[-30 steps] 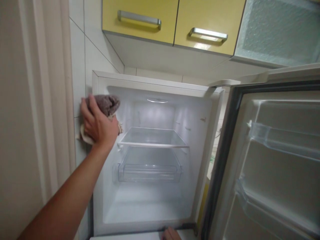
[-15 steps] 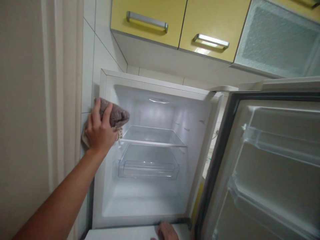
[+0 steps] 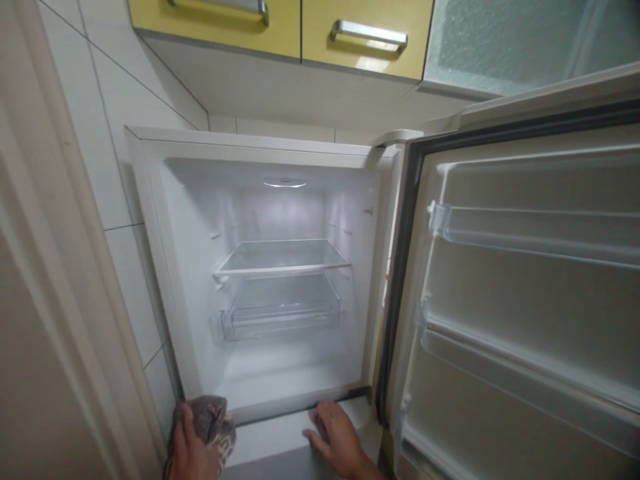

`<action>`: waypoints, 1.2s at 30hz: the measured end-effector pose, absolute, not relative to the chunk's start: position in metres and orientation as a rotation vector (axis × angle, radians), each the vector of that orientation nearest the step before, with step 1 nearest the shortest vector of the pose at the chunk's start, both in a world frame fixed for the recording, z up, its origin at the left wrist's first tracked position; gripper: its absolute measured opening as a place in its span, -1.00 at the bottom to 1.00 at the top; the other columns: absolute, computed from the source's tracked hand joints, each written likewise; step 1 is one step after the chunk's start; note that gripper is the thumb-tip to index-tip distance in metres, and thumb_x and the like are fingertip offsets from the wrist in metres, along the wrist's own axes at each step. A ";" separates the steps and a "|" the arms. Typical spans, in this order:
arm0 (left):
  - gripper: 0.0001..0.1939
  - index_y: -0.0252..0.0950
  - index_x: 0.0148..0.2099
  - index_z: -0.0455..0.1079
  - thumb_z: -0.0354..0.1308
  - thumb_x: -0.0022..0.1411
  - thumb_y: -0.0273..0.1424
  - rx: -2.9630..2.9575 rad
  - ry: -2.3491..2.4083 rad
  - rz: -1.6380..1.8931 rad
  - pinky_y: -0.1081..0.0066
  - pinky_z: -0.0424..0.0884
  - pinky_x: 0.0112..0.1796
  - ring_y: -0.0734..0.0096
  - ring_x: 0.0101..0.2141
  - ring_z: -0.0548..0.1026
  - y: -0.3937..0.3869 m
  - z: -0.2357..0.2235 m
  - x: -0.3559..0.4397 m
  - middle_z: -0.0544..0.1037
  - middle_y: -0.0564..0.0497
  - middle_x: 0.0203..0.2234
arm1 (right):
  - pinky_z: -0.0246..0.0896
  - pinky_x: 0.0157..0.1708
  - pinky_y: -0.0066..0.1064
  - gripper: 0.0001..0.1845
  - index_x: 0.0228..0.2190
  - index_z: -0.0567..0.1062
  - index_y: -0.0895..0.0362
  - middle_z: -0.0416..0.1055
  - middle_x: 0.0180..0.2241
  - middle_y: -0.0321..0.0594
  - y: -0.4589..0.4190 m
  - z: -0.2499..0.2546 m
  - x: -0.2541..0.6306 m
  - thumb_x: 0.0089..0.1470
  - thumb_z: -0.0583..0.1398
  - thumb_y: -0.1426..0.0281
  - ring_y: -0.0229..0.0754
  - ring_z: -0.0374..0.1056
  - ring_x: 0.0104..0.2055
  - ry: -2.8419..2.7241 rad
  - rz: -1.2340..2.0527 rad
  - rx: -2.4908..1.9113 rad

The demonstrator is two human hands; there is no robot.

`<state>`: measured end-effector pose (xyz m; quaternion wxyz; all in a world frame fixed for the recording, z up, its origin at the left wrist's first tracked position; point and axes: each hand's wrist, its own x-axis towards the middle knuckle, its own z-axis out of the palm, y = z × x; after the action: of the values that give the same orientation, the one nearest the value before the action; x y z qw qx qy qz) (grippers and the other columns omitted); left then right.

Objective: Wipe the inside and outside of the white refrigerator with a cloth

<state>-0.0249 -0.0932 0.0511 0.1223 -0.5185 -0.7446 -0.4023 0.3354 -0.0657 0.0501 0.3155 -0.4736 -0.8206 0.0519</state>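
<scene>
The left hand (image 3: 187, 448) grips a bunched grey-brown cloth (image 3: 213, 420) against the lower left corner of the open fridge (image 3: 150, 220) frame, while the right hand (image 3: 336, 437) rests flat and unclenched, holding nothing, on the white ledge (image 3: 273, 440) just below the compartment's bottom edge. The work in hand appears to be wiping down the cabinet frame, now at its foot; glass shelf (image 3: 283, 257), clear drawer (image 3: 280, 313) and door racks (image 3: 530, 230) stand bare. The next pass would likely call for firm cloth contact along the bottom lip beside the dark door gasket (image 3: 397, 280).
</scene>
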 end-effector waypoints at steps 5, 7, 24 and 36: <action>0.07 0.09 0.72 -0.21 0.13 0.27 -0.16 -1.510 -2.264 -1.475 -0.36 0.47 0.32 -0.46 0.45 0.39 -0.100 0.074 -0.035 0.10 -0.04 0.66 | 0.29 -0.08 -0.36 -0.79 -0.21 0.49 0.05 0.60 -0.19 -0.29 -0.065 0.043 0.334 0.25 0.43 0.36 -0.11 0.51 -0.13 -2.135 0.125 -1.221; 0.07 0.14 0.72 -0.21 0.16 0.28 -0.08 -1.408 -2.128 -1.565 -0.35 0.34 0.43 -0.42 0.51 0.27 -0.089 0.115 -0.030 -0.02 0.08 0.69 | 0.28 -0.08 -0.36 -0.79 -0.21 0.48 0.05 0.59 -0.20 -0.30 -0.064 0.037 0.334 0.26 0.43 0.35 -0.12 0.50 -0.14 -2.134 0.108 -1.211; 0.08 -0.67 0.63 -0.22 0.16 0.39 -0.11 -1.454 -1.213 -1.413 -0.37 0.02 0.39 -0.36 0.58 -0.05 -0.002 0.574 -0.006 -0.04 -0.52 0.62 | 0.22 -0.10 -0.31 -0.78 -0.19 0.44 0.03 0.57 -0.20 -0.23 -0.057 0.018 0.333 0.27 0.37 0.26 -0.08 0.46 -0.15 -2.197 0.074 -1.212; 0.16 -0.56 0.63 0.05 0.37 0.07 -0.32 -1.495 -1.241 -1.487 -0.24 0.15 0.49 -0.33 0.56 0.16 -0.024 0.409 -0.048 0.21 -0.36 0.60 | 0.22 -0.06 -0.32 -0.75 -0.13 0.56 0.08 0.61 -0.17 -0.20 -0.062 0.044 0.337 0.33 0.40 0.20 -0.08 0.48 -0.10 -2.253 0.254 -1.304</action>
<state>-0.0475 -0.0237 0.4089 0.3406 -0.5746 -0.4768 -0.5714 0.3371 -0.0616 0.0442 0.2601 -0.4814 -0.8318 0.0939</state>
